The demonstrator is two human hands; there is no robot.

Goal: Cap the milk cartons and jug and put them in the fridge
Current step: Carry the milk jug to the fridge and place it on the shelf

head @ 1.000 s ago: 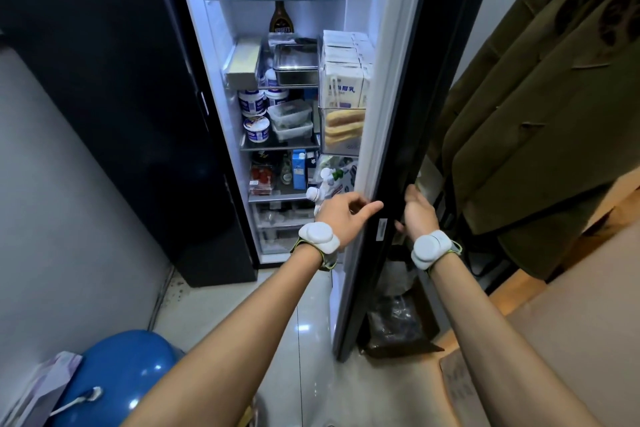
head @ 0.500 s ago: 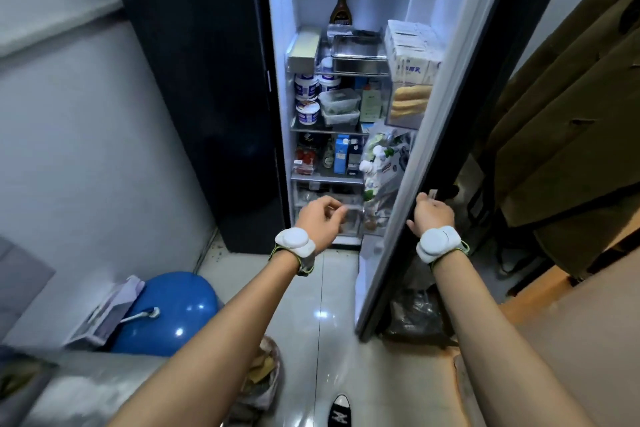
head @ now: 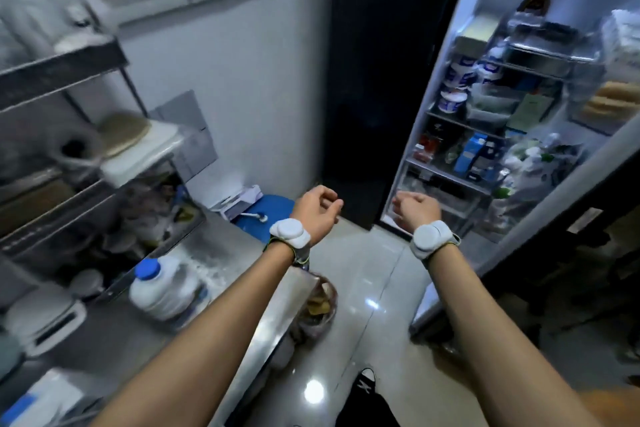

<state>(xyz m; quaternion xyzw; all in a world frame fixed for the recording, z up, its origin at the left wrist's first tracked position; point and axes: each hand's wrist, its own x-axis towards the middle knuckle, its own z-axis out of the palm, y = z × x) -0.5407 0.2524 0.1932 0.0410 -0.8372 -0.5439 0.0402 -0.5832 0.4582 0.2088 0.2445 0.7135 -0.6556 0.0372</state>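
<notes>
Hovering empty with fingers loosely curled, left hand (head: 317, 210) and right hand (head: 415, 210), white rounded plastic jug (head: 162, 291) blue-capped on steel counter (head: 214, 253) below-left of left hand, open fridge (head: 450, 45) beyond right hand, labels blurred

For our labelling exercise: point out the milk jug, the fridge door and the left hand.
milk jug (head: 162, 291): head view, white body.
fridge door (head: 540, 229): head view, side edge.
left hand (head: 317, 211): head view, back of hand.
</notes>
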